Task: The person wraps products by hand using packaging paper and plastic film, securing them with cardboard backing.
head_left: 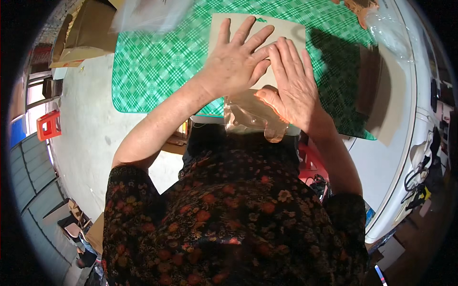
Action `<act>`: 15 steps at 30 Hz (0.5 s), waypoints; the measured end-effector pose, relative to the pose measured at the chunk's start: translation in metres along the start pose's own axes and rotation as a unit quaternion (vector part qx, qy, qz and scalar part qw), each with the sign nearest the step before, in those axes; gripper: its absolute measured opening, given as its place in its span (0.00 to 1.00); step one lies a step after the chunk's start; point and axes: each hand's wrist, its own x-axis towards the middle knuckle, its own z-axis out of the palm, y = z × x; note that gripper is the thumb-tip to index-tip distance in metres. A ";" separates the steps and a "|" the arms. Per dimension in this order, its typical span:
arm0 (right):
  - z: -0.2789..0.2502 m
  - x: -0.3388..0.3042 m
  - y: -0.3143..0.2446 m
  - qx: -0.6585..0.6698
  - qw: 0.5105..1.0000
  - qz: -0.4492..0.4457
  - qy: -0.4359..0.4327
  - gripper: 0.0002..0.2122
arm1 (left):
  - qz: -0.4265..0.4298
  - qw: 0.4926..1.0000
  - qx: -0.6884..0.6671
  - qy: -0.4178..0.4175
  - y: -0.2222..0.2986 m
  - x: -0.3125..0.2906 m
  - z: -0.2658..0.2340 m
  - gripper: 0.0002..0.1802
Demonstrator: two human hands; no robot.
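**Both hands flat on the beige sheet**

The left hand lies palm down on a beige sheet, fingers spread wide and gripping nothing. The right hand presses down just beside it, fingers straight and close together, its index finger overlapping the left hand's little finger. The sheet sits on the green checked surface, its near edge hidden under both palms. A clear plastic bag pokes out from beneath the right thumb and hangs over the surface's near edge. A brown cardboard box rests at the far left.
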 end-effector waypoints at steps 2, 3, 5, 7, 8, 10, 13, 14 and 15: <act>-0.001 -0.009 0.000 -0.047 0.997 0.044 -0.034 0.47 | -0.005 1.000 -0.013 0.007 0.002 0.000 0.001 0.29; 0.000 -0.009 -0.002 -0.047 0.997 0.050 -0.028 0.46 | -0.006 1.000 -0.013 0.005 0.003 -0.001 0.001 0.29; 0.001 -0.009 -0.001 -0.049 0.997 0.052 -0.030 0.46 | -0.028 0.999 -0.001 -0.035 0.003 0.001 0.001 0.33; 0.001 -0.010 -0.002 -0.051 0.997 0.052 -0.034 0.46 | -0.033 0.999 0.008 -0.027 0.004 0.001 0.001 0.33; 0.001 -0.009 -0.002 -0.055 0.997 0.052 -0.032 0.46 | -0.039 0.999 0.018 -0.020 0.005 -0.001 0.000 0.33; 0.000 -0.009 -0.001 -0.059 0.996 0.055 -0.033 0.45 | -0.034 0.999 0.034 -0.014 0.004 0.000 -0.001 0.34; -0.003 -0.014 0.007 -0.072 0.997 0.018 -0.033 0.42 | -0.013 0.999 0.051 0.005 0.004 0.003 -0.004 0.34; -0.008 -0.019 0.009 -0.074 0.997 0.020 -0.032 0.42 | 0.000 0.998 0.056 0.016 0.003 0.004 -0.004 0.34; -0.014 -0.027 0.009 -0.031 0.998 0.006 -0.050 0.42 | 0.003 0.998 0.059 0.017 0.003 0.004 -0.001 0.34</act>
